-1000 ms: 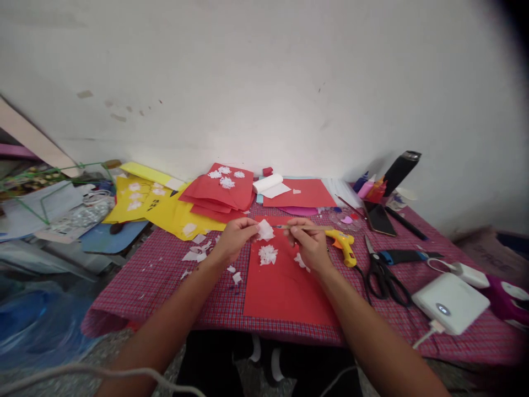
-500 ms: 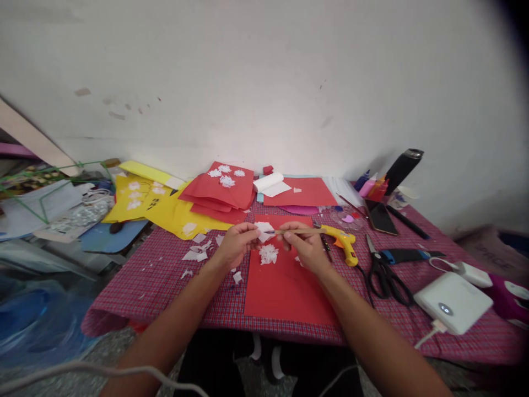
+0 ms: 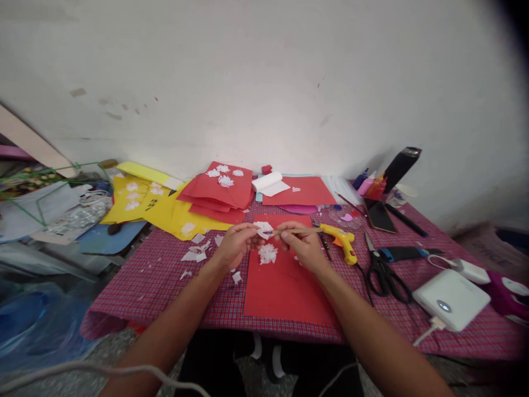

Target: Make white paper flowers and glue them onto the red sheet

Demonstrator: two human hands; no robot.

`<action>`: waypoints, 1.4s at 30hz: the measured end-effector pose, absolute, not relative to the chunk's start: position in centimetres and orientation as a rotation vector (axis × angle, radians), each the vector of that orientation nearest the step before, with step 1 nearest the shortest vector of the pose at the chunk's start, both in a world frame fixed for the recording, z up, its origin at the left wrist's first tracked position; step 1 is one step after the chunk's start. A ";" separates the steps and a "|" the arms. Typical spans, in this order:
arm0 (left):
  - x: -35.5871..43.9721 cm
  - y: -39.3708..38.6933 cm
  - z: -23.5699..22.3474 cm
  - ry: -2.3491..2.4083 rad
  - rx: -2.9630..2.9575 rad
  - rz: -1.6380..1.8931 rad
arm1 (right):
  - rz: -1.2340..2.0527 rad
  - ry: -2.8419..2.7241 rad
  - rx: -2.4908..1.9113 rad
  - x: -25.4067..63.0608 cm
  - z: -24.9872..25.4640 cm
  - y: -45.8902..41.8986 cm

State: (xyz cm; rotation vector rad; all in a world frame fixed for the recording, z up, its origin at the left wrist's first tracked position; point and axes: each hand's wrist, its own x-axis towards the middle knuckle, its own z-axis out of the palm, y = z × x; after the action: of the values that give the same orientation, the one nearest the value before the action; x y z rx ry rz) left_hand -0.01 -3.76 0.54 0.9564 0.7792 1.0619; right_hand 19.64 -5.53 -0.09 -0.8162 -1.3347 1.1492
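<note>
This looks like a crafting corner, possibly in a home, judging by the cloth-covered tabletop spread with craft materials. At the centre, a white paper flower lies on a red sheet, with paper scraps to its left. Towards the right sit a yellow glue gun, black-handled scissors and squeeze bottles; a marked, pale wall fills the upper frame.

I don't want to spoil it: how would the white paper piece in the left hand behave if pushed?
The white paper piece likely bends easily, as it looks thin. It is probably light, being small enough for the left hand to pinch. It may tear if the stick that the right hand holds close to it presses hard.
</note>
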 end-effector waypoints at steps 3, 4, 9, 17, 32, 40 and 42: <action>0.1 -3.8 0.5 0.793 0.997 1.099 | 1.169 -1.324 -0.798 19.7 -0.2 -5.4; 0.2 -3.8 0.4 0.803 1.030 1.113 | 1.175 -1.320 -0.796 19.7 -0.2 -5.3; 0.2 -3.8 0.1 0.841 1.173 1.119 | 1.209 -1.313 -0.787 19.8 -0.3 -5.2; 0.2 -3.7 -0.4 0.846 1.230 1.083 | 1.267 -1.360 -0.770 19.7 -0.2 -5.2; 0.4 -4.7 0.3 0.761 1.507 0.991 | 1.142 -1.418 -0.870 19.6 -0.2 -4.9; 0.2 -4.6 0.1 0.728 1.417 0.927 | 1.257 -1.327 -0.726 20.2 -0.7 -4.8; 0.0 -4.6 0.1 0.708 1.427 0.900 | 1.257 -1.339 -0.744 20.3 -0.6 -4.8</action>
State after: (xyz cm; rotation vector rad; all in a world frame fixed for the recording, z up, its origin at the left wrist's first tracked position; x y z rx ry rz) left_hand 0.03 -4.56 0.06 1.4274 0.7079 0.9001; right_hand 20.32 -4.76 -0.63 -0.7443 -1.3388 1.2573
